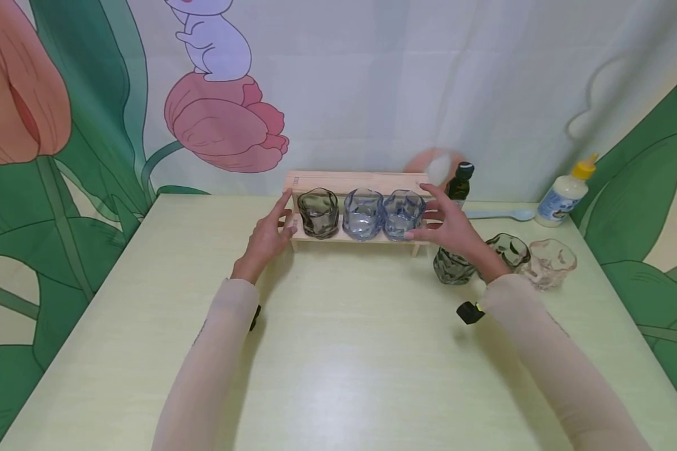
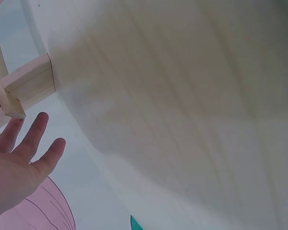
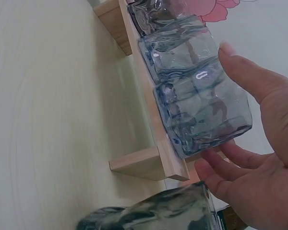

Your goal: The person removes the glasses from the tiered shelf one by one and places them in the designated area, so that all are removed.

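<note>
A two-step wooden rack (image 1: 367, 181) stands at the back of the table. On its lower step, a smoky grey glass (image 1: 318, 214) sits left of two pale blue glasses, the middle one (image 1: 363, 214) and the right one (image 1: 404, 214). My left hand (image 1: 266, 241) is at the rack's left end, thumb by the lower step and index finger up by the higher one; its other fingers spread loosely in the left wrist view. At the right end, my right hand (image 1: 448, 222) spans the right blue glass, thumb in front of it (image 3: 197, 112) and other fingers beside the rack's end.
Near my right forearm stand a dark grey glass (image 1: 452, 267), another smoky glass (image 1: 506, 247) and a pinkish clear glass (image 1: 550, 263). Behind them are a dark bottle (image 1: 460, 183), a light blue spoon (image 1: 504, 215) and a yellow-capped white bottle (image 1: 563, 195). A printed curtain (image 1: 338, 94) hangs behind the table.
</note>
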A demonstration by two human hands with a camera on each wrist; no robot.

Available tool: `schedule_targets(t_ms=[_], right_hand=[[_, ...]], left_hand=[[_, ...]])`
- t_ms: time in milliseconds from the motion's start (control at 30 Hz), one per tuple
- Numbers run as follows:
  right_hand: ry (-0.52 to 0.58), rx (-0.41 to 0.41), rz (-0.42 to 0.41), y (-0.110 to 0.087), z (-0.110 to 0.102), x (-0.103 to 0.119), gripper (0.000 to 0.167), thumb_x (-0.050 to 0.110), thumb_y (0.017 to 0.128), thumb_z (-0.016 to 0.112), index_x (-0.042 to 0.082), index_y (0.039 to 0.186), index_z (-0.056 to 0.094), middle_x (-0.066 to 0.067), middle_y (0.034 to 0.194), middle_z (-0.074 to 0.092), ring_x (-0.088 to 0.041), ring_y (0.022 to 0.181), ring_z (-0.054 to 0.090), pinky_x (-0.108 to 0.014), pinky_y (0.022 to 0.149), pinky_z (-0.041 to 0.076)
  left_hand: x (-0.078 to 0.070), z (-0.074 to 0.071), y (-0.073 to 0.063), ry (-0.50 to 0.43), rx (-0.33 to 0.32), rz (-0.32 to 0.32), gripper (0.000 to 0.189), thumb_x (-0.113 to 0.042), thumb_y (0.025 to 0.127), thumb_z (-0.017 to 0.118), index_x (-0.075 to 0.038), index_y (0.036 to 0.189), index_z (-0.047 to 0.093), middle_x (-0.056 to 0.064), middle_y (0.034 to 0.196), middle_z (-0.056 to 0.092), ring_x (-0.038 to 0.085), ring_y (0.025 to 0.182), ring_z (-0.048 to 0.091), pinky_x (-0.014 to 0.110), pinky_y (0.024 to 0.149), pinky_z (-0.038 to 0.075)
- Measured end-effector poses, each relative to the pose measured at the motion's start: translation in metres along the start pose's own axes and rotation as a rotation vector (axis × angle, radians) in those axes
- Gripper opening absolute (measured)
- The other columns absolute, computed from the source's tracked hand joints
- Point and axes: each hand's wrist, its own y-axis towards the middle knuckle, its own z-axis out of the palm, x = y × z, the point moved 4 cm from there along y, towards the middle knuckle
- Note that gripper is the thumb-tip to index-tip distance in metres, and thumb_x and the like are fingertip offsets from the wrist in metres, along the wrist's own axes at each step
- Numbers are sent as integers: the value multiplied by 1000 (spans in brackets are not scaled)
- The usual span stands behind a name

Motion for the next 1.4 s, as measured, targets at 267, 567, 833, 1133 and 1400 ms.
schedule_targets(t_ms=[267,567,833,1133,1400], right_hand=[[-6,1,27,8,9,-5,103,21,79,86,22,160,21,-25,152,38,-44,134,47,-56,109,42],[-72,8,9,15,15,-5,101,25,81,85,24,160,22,-12,165,23,-47,139,43,-56,111,40],[-134,-2,7,19,18,-7,100,31,79,86,27,158,25,-12,162,30,-43,131,48,-56,103,44],[-178,-10,32,24,21,-7,104,36,77,87,26,159,24,-17,163,30,-44,145,33,-65,109,35],[-218,-1,61,27,21,-5,103,36,79,85,28,160,21,-13,165,26,-44,147,30,-66,110,34]], left_hand=[[0,0,0,-2,-1,-1,83,-13,100,59,-45,159,10,10,152,50,36,132,56,59,100,48],[0,0,0,0,-2,-2,84,-12,100,59,-44,159,10,10,152,50,36,132,56,59,103,46],[0,0,-1,4,-1,-4,83,-12,100,59,-45,159,10,9,152,50,36,132,56,58,100,47],[1,0,0,3,-1,-2,83,-12,100,58,-44,159,10,11,152,50,38,131,56,58,101,47],[1,1,1,6,4,-12,84,-12,100,59,-45,159,9,10,152,50,37,132,56,58,101,47]])
